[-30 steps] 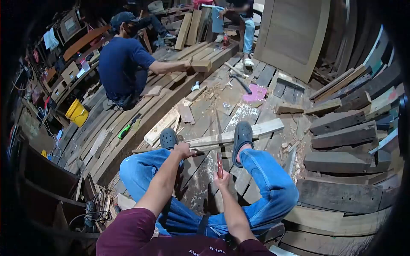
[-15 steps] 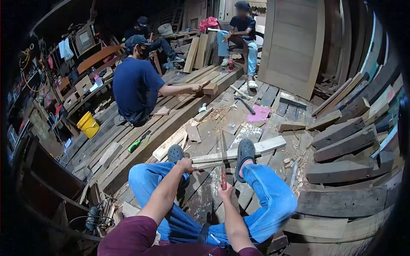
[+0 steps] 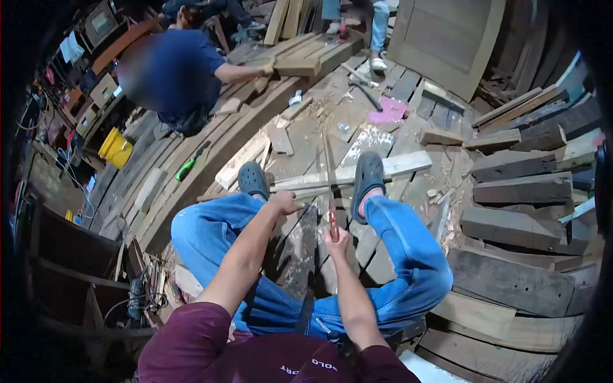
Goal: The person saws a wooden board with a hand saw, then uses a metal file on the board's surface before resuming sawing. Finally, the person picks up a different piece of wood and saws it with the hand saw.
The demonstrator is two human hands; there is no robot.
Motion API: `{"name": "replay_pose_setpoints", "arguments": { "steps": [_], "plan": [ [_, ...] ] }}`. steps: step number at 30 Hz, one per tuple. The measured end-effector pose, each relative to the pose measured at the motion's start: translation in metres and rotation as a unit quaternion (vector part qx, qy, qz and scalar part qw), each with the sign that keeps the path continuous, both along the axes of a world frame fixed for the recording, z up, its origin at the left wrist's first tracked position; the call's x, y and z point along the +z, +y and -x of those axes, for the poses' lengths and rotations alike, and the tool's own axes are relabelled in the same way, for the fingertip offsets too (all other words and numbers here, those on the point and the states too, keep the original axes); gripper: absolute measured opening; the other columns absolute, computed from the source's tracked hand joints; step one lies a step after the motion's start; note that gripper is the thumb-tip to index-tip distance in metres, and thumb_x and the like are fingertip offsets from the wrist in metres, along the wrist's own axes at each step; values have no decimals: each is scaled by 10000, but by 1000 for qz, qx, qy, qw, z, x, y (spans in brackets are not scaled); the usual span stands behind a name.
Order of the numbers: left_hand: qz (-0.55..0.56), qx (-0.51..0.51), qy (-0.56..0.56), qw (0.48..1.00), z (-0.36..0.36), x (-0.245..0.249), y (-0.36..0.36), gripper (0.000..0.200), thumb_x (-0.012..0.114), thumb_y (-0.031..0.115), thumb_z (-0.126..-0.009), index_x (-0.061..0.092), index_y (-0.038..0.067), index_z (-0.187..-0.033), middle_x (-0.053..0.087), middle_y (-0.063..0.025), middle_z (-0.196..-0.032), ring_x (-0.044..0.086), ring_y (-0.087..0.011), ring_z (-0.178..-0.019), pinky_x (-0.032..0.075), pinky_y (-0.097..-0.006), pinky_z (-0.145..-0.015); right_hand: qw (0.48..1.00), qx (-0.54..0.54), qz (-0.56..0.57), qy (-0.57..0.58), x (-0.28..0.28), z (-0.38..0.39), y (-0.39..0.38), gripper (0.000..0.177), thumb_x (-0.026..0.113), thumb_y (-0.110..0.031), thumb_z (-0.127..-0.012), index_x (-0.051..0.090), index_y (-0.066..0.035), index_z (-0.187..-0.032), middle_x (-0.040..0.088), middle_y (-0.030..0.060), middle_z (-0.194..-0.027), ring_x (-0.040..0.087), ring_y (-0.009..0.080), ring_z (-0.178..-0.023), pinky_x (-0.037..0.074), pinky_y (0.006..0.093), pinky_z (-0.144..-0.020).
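Note:
My right hand (image 3: 336, 242) is wrapped round the reddish-brown handle of a handsaw (image 3: 332, 223). Its narrow blade points away from me and crosses a pale plank (image 3: 402, 165) on the floor. A thinner strip of wood (image 3: 306, 190) lies along the near side of that plank. My left hand (image 3: 285, 202) is beside the strip, its fingers bent and pointing right; whatever may be in them is hidden. One grey clog (image 3: 368, 185) rests on the plank to the right of the blade, and the other clog (image 3: 253, 180) is by the plank's left end.
A co-worker in a dark blue shirt (image 3: 185, 76) sits ahead to the left, one hand by a wooden block (image 3: 297, 66). A hammer (image 3: 366, 94) and pink sheet (image 3: 389, 110) lie ahead. Stacked timbers (image 3: 520, 191) line the right; a green-handled tool (image 3: 186, 168) lies left.
My view has tilted downward. The saw has drawn slightly back towards me relative to the plank. My left hand has shifted away from the left clog. The co-worker's hand has moved back from the block's end.

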State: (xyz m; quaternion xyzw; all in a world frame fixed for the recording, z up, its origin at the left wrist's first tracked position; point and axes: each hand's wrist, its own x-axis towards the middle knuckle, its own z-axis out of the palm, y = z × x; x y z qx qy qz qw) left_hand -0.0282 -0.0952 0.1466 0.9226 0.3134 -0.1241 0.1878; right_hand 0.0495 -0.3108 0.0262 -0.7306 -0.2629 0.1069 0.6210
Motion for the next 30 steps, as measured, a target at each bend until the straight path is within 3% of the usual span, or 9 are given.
{"name": "replay_pose_setpoints", "arguments": {
  "steps": [2,7,10,12,16,18,23,26,30],
  "plan": [
    [17,-22,26,999,-8,-25,-1,714,624,596,-756,615,20,-1180,611,-254,-1156,577,-379,-1100,454,-430,-954,999,12,25,-25,20,0,-6,278,695,-222,-757,564,-9,-636,559,173,-570,560,328,-513,436,421,-529],
    [9,13,-4,1000,-22,-61,-7,661,665,475,-787,518,25,-1249,556,-229,-1240,525,-378,-1166,428,-433,-989,998,25,32,-57,8,-5,-6,193,643,-148,-743,554,-9,-642,553,185,-572,569,340,-502,436,417,-504],
    [9,34,-72,997,-35,-86,1,728,693,383,-777,403,7,-1329,456,-205,-1357,450,-376,-1242,383,-453,-1034,991,32,65,-108,11,-4,-5,154,628,-135,-748,574,-11,-674,548,175,-567,569,319,-499,440,406,-502],
    [3,32,-82,996,-50,-93,9,798,684,371,-786,325,4,-1397,381,-192,-1433,368,-355,-1325,334,-447,-1078,997,23,45,-63,19,2,-4,109,619,-118,-759,601,-15,-729,541,160,-570,565,285,-498,443,381,-504],
    [-42,-62,8,997,-81,-103,31,920,671,321,-798,132,44,-1491,193,-154,-1550,188,-300,-1433,218,-446,-1147,999,5,34,-4,2,10,1,108,625,-109,-759,591,-10,-733,531,119,-581,551,229,-523,438,351,-524],
    [-1,-52,34,998,-88,-101,35,900,658,287,-796,138,66,-1497,185,-85,-1563,162,-266,-1444,183,-469,-1160,1000,-7,22,11,-6,13,3,125,648,-104,-747,574,-6,-725,508,61,-576,510,139,-543,418,323,-536],
    [-6,-66,32,997,-79,-109,34,898,649,306,-806,128,97,-1507,157,-60,-1574,137,-237,-1452,127,-470,-1170,995,25,93,-26,5,6,9,104,589,-82,-770,573,11,-729,479,31,-548,490,130,-517,396,319,-494],
    [-1,-50,32,998,-77,-113,30,880,637,254,-798,137,109,-1508,150,-35,-1578,132,-218,-1454,106,-461,-1177,997,14,70,37,-7,11,-3,113,605,-100,-729,565,-8,-677,513,103,-545,538,231,-480,419,353,-493],
    [-6,-36,44,998,-82,-110,29,844,592,184,-799,140,102,-1507,141,-30,-1580,122,-215,-1456,101,-471,-1175,997,7,72,5,-1,16,-13,120,606,-98,-740,580,1,-680,526,97,-560,523,176,-493,420,332,-502]
  ]
}}
